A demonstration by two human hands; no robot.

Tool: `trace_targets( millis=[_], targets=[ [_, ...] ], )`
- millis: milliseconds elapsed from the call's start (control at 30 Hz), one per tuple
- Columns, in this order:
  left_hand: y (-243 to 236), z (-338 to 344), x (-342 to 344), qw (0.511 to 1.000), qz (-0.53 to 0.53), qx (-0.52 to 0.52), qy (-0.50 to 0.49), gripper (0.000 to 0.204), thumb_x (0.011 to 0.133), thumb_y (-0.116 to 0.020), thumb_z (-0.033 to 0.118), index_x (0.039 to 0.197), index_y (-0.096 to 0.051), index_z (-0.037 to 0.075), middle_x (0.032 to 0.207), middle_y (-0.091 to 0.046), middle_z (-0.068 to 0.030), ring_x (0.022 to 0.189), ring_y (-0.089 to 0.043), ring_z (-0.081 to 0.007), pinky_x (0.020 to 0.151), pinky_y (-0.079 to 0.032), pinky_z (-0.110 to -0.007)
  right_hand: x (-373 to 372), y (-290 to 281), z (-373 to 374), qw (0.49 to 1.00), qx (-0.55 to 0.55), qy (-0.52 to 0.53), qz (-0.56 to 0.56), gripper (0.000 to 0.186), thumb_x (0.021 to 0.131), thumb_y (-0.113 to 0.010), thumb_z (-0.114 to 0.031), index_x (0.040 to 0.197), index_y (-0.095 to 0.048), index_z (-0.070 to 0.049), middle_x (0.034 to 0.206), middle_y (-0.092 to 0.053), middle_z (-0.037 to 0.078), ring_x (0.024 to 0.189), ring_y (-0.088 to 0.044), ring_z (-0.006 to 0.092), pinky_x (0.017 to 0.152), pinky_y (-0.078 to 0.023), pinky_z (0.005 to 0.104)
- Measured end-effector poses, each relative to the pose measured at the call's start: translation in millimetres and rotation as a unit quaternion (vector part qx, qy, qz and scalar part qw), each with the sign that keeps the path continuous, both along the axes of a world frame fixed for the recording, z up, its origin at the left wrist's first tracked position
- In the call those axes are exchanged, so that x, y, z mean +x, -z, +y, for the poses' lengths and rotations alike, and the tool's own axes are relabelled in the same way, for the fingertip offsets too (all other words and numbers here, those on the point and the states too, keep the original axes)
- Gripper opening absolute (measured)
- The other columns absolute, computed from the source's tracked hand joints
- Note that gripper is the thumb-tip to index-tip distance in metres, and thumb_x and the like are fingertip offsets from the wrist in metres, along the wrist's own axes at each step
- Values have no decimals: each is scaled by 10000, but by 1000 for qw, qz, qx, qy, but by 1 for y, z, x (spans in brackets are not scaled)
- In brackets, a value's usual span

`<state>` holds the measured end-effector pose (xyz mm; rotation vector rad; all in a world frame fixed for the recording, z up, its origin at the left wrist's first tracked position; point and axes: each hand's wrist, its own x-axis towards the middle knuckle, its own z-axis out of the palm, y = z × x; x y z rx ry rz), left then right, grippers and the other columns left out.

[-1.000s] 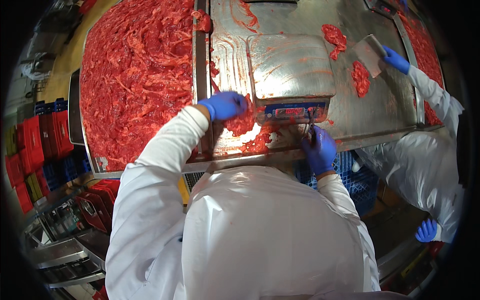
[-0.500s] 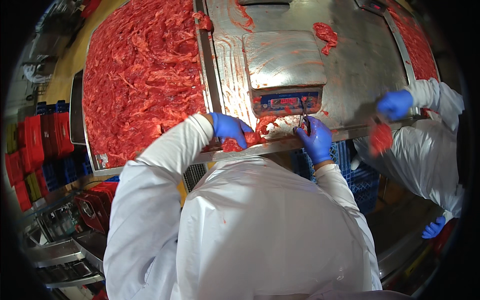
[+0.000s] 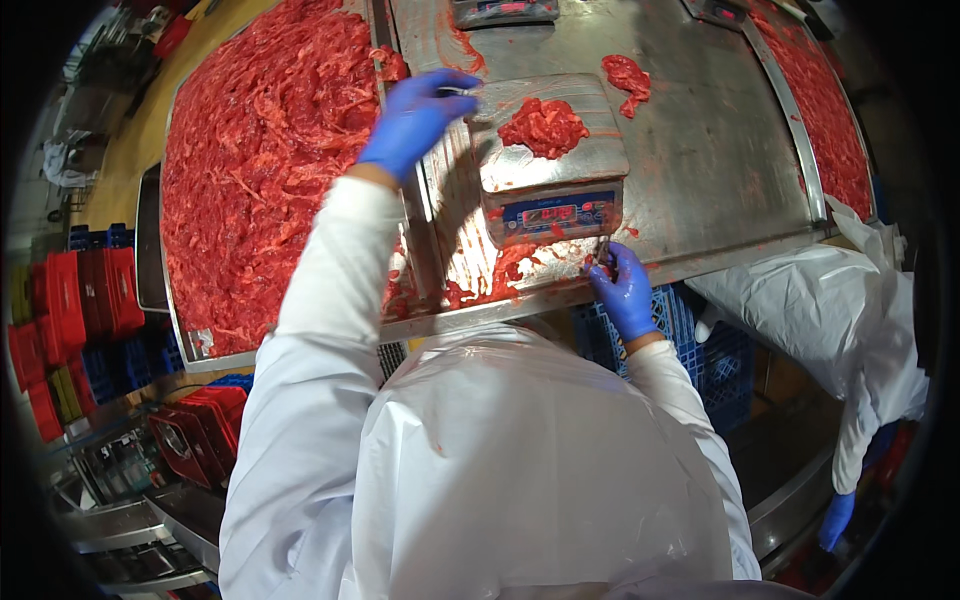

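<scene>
Meat (image 3: 544,127) is borne by the scale (image 3: 597,162); the left hand (image 3: 412,122) is released beside it; a tool (image 3: 603,250), seemingly, is grasped low by the right hand (image 3: 627,293), so the display (image 3: 552,214) is uncovered.

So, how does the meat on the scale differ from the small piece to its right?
The meat on the scale is a broad heap; the small piece is narrower, with a tail. The meat rests on the scale's plate; the small piece lies on the metal table. Both look red and raw.
</scene>
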<state>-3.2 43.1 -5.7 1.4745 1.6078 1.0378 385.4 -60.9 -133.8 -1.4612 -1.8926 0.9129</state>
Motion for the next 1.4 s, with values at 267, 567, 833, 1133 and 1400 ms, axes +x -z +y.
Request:
trace_targets(
  millis=[267,567,833,1133,1400],
  targets=[
    [76,-36,-87,977,-72,-35,-198,499,915,-726,135,1389,-640,5,1330,-689,-149,1199,-658,-240,1041,-499,-327,46,-10,56,970,-101,114,189,136,968,-685,-36,1096,-667,7,1018,-700,59,935,-673,141,854,-559,282],
    [51,8,82,958,-181,-70,209,633,903,-708,137,1493,-524,-4,1377,-655,-212,1284,-629,-287,1116,-465,-365,-88,-57,143,966,-113,-100,209,171,955,-729,-105,1089,-662,-23,980,-691,43,906,-658,107,845,-543,278],
    [117,-156,53,875,96,-356,315,434,879,-779,372,1161,-730,45,1070,-751,-207,1049,-710,-354,960,-536,-431,-79,-46,53,925,-186,-309,120,293,919,-742,-84,1180,-613,-46,1078,-698,76,973,-685,180,856,-564,349],
    [74,-162,6,853,-125,-351,364,135,813,-764,-4,945,-756,22,911,-745,-53,810,-699,-148,756,-575,-306,-74,-33,26,889,-112,-417,-154,286,906,-736,-207,1131,-660,-48,1062,-711,171,1000,-687,360,898,-549,436],
    [-2,-66,28,917,-353,-152,109,393,904,-817,209,1240,-712,32,1187,-702,-124,1075,-705,-223,936,-575,-349,-32,-35,36,921,-300,-100,229,165,975,-685,-56,1131,-632,-46,1011,-687,24,933,-624,79,839,-518,253]
  ],
)
